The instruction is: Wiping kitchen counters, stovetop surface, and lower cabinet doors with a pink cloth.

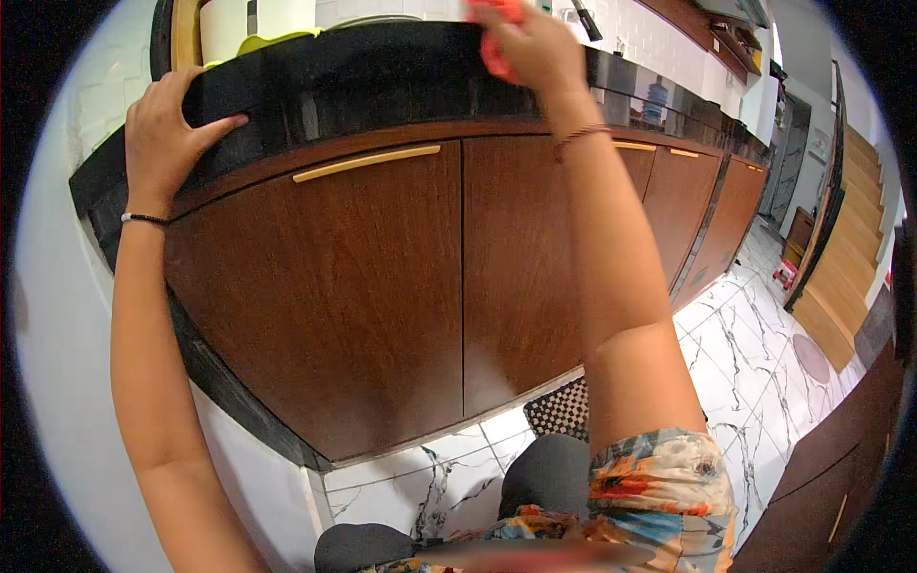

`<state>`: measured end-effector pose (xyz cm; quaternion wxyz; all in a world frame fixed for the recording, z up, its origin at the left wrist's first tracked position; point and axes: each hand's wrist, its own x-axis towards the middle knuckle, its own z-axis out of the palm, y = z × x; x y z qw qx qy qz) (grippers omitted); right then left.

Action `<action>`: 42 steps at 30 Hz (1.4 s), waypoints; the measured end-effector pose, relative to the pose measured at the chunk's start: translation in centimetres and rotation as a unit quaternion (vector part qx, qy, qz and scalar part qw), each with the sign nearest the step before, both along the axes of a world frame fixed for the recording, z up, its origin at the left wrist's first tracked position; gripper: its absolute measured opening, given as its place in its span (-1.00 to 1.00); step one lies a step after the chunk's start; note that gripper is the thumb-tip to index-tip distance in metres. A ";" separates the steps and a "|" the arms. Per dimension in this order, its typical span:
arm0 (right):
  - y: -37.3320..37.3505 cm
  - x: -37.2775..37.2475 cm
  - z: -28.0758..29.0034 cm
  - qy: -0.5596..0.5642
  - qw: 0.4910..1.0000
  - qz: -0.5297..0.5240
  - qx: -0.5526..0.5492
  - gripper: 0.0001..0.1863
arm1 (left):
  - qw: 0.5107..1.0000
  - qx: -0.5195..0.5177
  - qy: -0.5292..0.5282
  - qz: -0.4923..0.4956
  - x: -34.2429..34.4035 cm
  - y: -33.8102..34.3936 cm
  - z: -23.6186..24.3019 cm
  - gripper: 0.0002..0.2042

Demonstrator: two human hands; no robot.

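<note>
My right hand (543, 50) grips a coral-red cloth (494, 59) at the front edge of the glossy black countertop (382, 81). Part of the cloth hangs over that edge, and its upper part runs out of view. At the left end of the counter, my left hand (164, 134) rests on the edge with the thumb spread along the black front face. Its other fingers reach over the top, their tips partly hidden. Close to them lies a yellow-green item (272, 41) with a wavy rim, only partly in view.
Brown wooden cabinet doors (353, 258) with gold handles stand below the counter. A checkered mat (559, 409) lies on the marble-patterned floor (735, 382). Wooden stairs (841, 258) rise at the right. A white wall (67, 315) borders the left side.
</note>
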<state>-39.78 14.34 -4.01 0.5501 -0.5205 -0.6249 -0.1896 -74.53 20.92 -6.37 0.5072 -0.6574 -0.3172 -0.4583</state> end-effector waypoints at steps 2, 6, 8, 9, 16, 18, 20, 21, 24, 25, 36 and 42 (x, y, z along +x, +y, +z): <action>2.1 5.2 0.0 0.037 0.995 0.087 0.007 -0.46 | 1.000 0.021 0.010 -0.002 -0.4 0.4 0.2 -0.43; -1.0 0.8 0.7 -0.100 0.991 -0.056 -0.066 -0.54 | 0.998 0.053 0.037 -0.006 -1.2 1.4 0.0 -0.46; 1.1 0.0 0.7 -0.266 0.954 -0.125 0.068 -0.54 | 1.000 -0.009 0.025 -0.007 -0.8 1.9 0.1 -0.42; -0.5 -3.0 1.0 -0.266 0.960 -0.086 0.011 -0.55 | 0.999 -0.006 0.040 0.006 -2.4 0.2 0.6 -0.41; 2.0 -1.7 1.3 -0.198 0.978 -0.036 0.064 -0.69 | 0.982 -0.146 -0.029 -0.117 -4.0 1.0 -1.0 -0.38; 1.0 -2.6 2.0 -0.230 0.966 -0.053 0.109 -0.68 | 0.979 -0.183 -0.049 -0.078 -2.6 -0.5 -1.0 -0.36; 3.2 -0.1 1.1 -0.214 0.965 -0.008 0.150 -0.72 | 0.986 -0.148 -0.049 -0.053 -1.7 -1.4 -1.2 -0.34; 3.6 0.0 0.9 -0.224 0.966 0.010 0.128 -0.76 | 0.988 -0.150 -0.025 -0.022 -1.8 -1.9 -1.4 -0.32; 4.0 1.1 0.7 -0.255 0.961 0.035 0.104 -0.68 | 0.983 -0.178 -0.015 0.037 -0.6 -2.8 -1.6 -0.28; 4.0 1.3 0.9 -0.243 0.964 0.058 0.089 -0.66 | 0.973 -0.219 -0.035 0.066 -0.5 -3.4 -1.6 -0.30; 0.7 13.9 4.8 -0.067 0.959 0.076 -0.263 -0.48 | 0.925 -0.360 -0.116 0.029 1.4 -6.3 -1.8 -0.34; 1.8 25.0 3.8 -0.090 0.960 -0.071 -0.255 -0.54 | 0.879 -0.454 -0.121 0.083 3.7 -6.9 1.2 -0.32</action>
